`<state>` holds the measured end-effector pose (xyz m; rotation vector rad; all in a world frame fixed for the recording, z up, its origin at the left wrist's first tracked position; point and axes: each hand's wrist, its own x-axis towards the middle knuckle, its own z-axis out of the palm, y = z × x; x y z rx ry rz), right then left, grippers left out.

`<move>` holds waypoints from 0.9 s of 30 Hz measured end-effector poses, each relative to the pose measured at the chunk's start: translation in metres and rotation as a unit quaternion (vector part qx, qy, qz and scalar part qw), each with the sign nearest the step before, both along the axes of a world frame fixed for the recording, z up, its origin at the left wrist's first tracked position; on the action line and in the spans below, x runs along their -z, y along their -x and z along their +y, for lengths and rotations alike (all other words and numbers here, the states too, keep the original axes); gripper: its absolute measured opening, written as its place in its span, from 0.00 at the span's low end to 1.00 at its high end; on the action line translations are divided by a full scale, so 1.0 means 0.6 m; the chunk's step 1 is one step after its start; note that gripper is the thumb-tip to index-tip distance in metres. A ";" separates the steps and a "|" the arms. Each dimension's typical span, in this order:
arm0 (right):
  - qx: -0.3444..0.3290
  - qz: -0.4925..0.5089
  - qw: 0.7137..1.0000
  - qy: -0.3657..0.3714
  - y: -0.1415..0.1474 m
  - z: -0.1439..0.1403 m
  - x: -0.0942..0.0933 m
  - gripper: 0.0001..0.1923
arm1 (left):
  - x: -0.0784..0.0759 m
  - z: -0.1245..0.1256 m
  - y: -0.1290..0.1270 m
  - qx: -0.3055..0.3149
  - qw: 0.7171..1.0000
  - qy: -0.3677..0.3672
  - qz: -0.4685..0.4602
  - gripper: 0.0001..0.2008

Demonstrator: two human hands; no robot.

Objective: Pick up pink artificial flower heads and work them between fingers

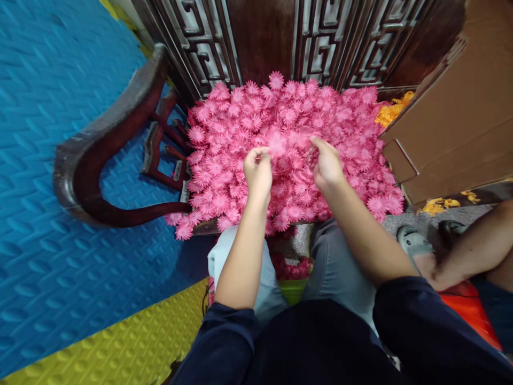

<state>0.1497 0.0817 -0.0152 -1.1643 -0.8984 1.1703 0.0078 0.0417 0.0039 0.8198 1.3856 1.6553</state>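
Observation:
A wide heap of pink artificial flowers [224, 160] with thin, pointed petals covers the surface in front of me. Just over its middle, my left hand [258, 170] pinches a paler-looking pink flower [276, 144] at its fingertips. My right hand [327, 164] is a short way to the right, fingers closed on another pink flower [300, 139], which is smeared by motion. Both held flowers are close together between the hands. Whether they touch cannot be made out.
A curved dark wooden armrest [108, 128] borders the heap at left, above blue matting [36, 160]. Carved wooden panels [262, 40] stand behind. On the right are a cardboard box [457, 112], orange pieces [395, 109] and another person's leg [473, 248]. More pink flowers lie below, between my knees.

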 end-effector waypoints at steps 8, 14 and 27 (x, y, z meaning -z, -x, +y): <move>-0.032 0.054 0.992 0.110 -0.019 0.012 -0.006 0.18 | 0.014 0.022 0.047 -0.120 0.978 0.086 -0.150 0.07; -0.081 0.029 0.993 0.081 0.009 -0.004 -0.005 0.18 | 0.006 0.004 0.008 0.022 0.998 0.017 -0.051 0.09; -0.136 0.031 0.990 0.032 0.031 -0.020 -0.027 0.16 | 0.005 -0.010 -0.021 0.126 0.970 -0.054 0.202 0.05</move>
